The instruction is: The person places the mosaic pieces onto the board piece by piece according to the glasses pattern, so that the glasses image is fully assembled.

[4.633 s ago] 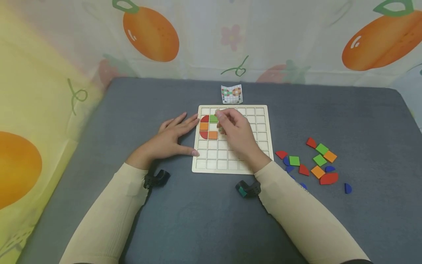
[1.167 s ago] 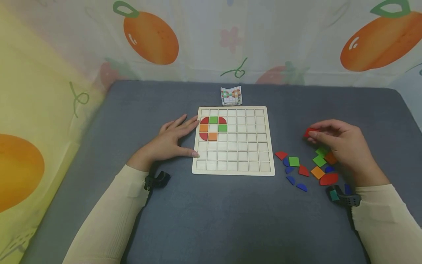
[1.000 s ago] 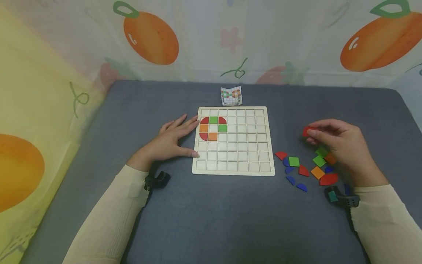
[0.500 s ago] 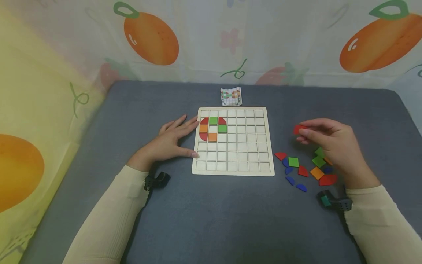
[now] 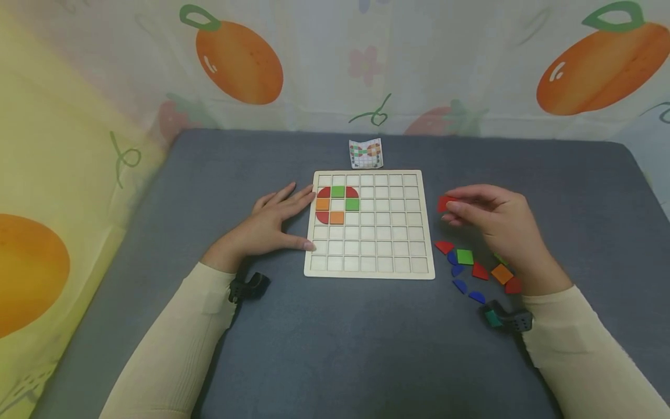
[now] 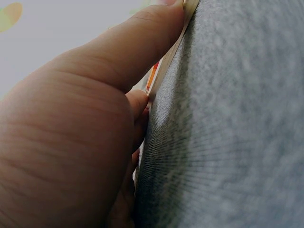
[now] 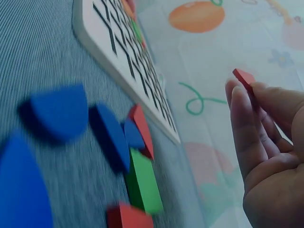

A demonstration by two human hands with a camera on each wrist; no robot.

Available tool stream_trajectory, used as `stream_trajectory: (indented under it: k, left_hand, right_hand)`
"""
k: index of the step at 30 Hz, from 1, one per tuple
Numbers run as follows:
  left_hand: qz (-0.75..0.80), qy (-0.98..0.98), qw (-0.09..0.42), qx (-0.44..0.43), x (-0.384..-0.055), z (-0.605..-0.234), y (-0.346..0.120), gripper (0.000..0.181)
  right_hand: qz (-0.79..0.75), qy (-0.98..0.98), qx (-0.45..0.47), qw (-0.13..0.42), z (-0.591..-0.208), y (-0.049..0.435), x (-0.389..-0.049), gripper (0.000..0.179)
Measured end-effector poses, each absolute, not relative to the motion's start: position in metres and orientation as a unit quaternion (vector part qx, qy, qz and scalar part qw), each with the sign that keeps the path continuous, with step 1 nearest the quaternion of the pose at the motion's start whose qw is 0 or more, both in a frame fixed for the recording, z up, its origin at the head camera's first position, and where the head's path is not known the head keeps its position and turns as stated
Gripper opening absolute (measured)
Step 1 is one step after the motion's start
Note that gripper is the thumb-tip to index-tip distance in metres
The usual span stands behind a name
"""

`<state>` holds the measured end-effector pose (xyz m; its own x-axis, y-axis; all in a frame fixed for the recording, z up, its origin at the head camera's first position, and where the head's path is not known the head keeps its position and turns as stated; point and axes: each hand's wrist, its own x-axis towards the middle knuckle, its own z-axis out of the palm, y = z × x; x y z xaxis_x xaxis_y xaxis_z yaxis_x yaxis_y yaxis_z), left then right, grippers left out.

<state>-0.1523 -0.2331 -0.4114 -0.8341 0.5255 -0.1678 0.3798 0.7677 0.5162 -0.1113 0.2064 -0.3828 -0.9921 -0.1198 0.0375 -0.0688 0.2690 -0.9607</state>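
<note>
My right hand point(image 5: 497, 227) pinches a red block point(image 5: 444, 203) between thumb and fingertips, in the air just right of the grid board. The right wrist view shows the same red block point(image 7: 244, 77) at the fingertips. My left hand point(image 5: 269, 224) rests with spread, straight fingers at the left edge of the wooden grid board point(image 5: 377, 250), thumb on its rim. In the board's upper left lie three red quarter-round blocks point(image 5: 352, 192), two green squares point(image 5: 352, 204) and two orange squares point(image 5: 337, 217), set around one bare cell.
Loose blocks lie right of the board: a green square point(image 5: 464, 256), an orange square point(image 5: 502, 274), red pieces point(image 5: 480, 271) and several blue half-rounds point(image 5: 477, 297). My right hand hides some. A small printed pattern card point(image 5: 366, 153) stands behind the board.
A red quarter-round now shows on the board where my right hand was working. That hand has since lifted another red block from the pile and moved left with it. My left hand stays put.
</note>
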Motion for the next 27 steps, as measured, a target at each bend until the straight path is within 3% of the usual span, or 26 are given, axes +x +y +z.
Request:
stream_trajectory:
  k: [27]
  left_hand:
    - [0.244,0.927,0.15,0.241,-0.153,-0.411,-0.234,0.116]
  right_hand:
    - [-0.636,0.757,-0.079,0.125,-0.398,0.099,-0.132,0.02]
